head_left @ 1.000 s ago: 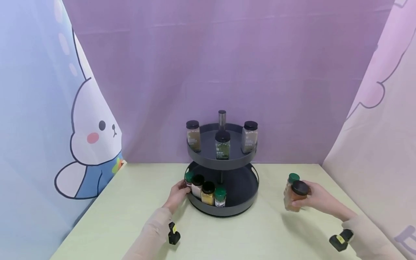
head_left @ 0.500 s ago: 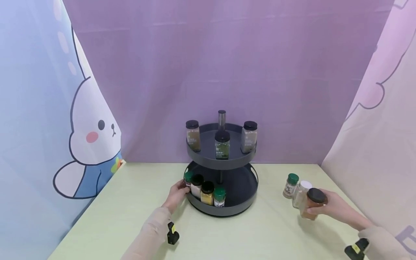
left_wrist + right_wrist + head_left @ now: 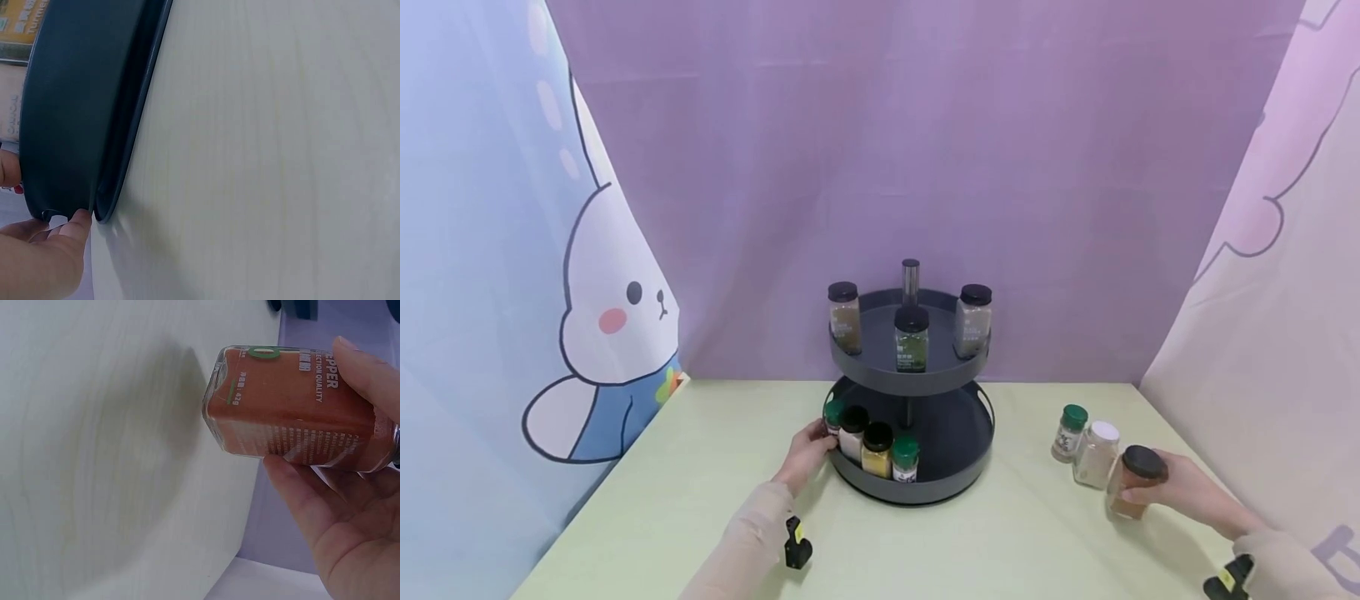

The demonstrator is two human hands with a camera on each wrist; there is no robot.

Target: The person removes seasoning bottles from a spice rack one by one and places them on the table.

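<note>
My right hand (image 3: pixel 1191 493) grips a square glass spice jar (image 3: pixel 1131 487) with a black lid and red-brown powder. Thumb and fingers hold its sides in the right wrist view, where "PEPPER" shows on the jar (image 3: pixel 275 403); its base looks just off the table. My left hand (image 3: pixel 805 458) holds the left rim of the lower tier (image 3: pixel 917 492) of a dark two-tier rack, thumb over the wall and fingers at the handle cutout (image 3: pixel 57 220). Along that tier's front left stand a green-lidded jar (image 3: pixel 833 412), a black-lidded pale jar (image 3: pixel 852 433), a yellow jar (image 3: pixel 877 454) and another green-lidded jar (image 3: pixel 906 462).
On the table (image 3: pixel 1000 542), left of the held jar, stand a white-lidded jar (image 3: pixel 1096 457) and a green-lidded jar (image 3: pixel 1068 435). The upper tier (image 3: pixel 910 382) carries three black-lidded jars, including a green-filled one (image 3: pixel 912 342). A purple curtain (image 3: pixel 910 167) hangs behind.
My right hand has moved right and toward me with the red-brown jar, uncovering the white-lidded jar beside the green-lidded one. My left hand stays on the rack's rim.
</note>
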